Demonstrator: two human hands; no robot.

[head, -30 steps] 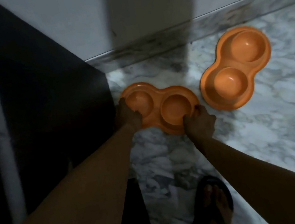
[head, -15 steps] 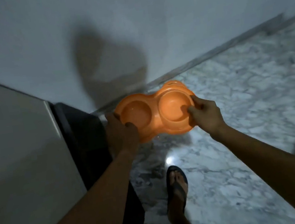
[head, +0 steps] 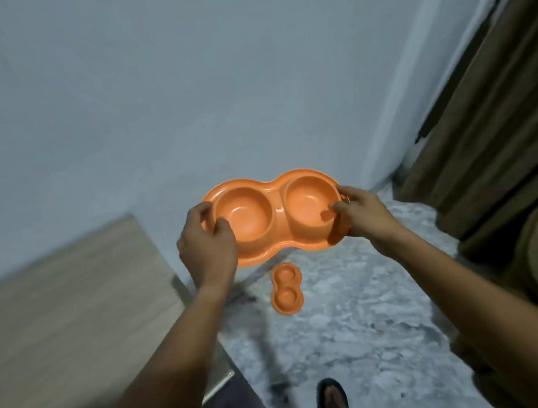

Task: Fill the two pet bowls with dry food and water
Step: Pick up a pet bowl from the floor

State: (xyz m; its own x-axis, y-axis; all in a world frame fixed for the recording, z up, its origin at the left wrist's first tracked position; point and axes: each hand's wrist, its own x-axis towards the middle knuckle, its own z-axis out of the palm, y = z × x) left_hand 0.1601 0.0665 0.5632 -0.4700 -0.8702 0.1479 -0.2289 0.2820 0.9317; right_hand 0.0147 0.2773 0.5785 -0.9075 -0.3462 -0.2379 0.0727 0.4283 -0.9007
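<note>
- Black sandal on one foot shows at the bottom, planted on the grey marbled floor.
- Both bare forearms reach forward and up from the lower corners.
- Left hand curls over the left end of the held double bowl, thumb inside the left cup and fingers wrapped under the rim.
- Right hand pinches the right end, thumb hooked into the right cup and fingers behind the outer edge.
- That orange double bowl is up in the air between the hands, roughly level, and both cups look dry and bare.
- Further off, a second orange double bowl lies on the floor, well below the held one.
- A pale wood-grain surface stands to the left, brown curtains to the right, a plain wall behind.
</note>
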